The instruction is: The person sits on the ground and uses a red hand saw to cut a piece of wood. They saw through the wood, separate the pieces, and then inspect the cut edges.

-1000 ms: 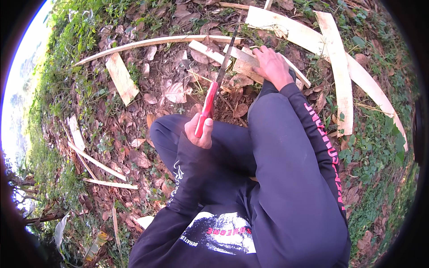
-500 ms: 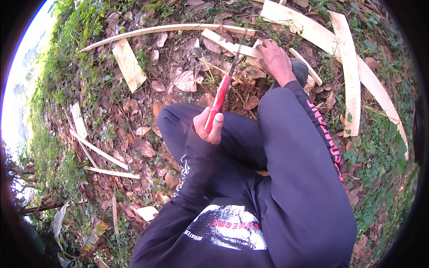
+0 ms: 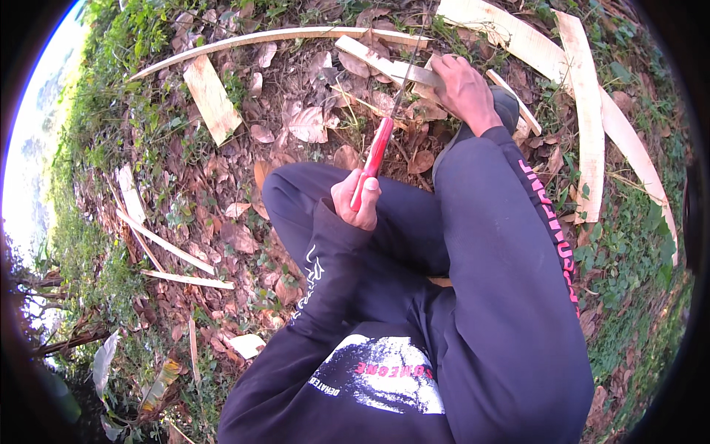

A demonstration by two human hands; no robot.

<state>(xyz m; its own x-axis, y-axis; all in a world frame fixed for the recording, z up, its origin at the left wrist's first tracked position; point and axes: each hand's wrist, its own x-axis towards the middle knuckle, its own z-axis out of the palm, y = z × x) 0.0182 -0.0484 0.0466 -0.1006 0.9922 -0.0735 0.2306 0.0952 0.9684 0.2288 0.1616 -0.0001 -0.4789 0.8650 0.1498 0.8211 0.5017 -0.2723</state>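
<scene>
My left hand (image 3: 357,201) is wrapped round the red handle of a hand saw (image 3: 380,148). The saw's thin dark blade points away from me and crosses a narrow pale wooden strip (image 3: 367,55). My right hand (image 3: 467,95) presses down on the strip's right end, fingers closed over it, beside my shoe (image 3: 505,109). Under that end another bit of wood partly shows; the hand hides much of it. Whether the blade's teeth have cut into the strip is too small to tell.
A long curved slat (image 3: 274,35) lies beyond the strip. Wide pale boards (image 3: 588,126) overlap at the right. A short flat board (image 3: 212,100) and several thin slats (image 3: 166,242) lie at the left, on ground with dry leaves and green plants.
My left hand and the saw have moved slightly forward and to the right, the blade still across the strip. My right hand keeps its hold on the strip's end.
</scene>
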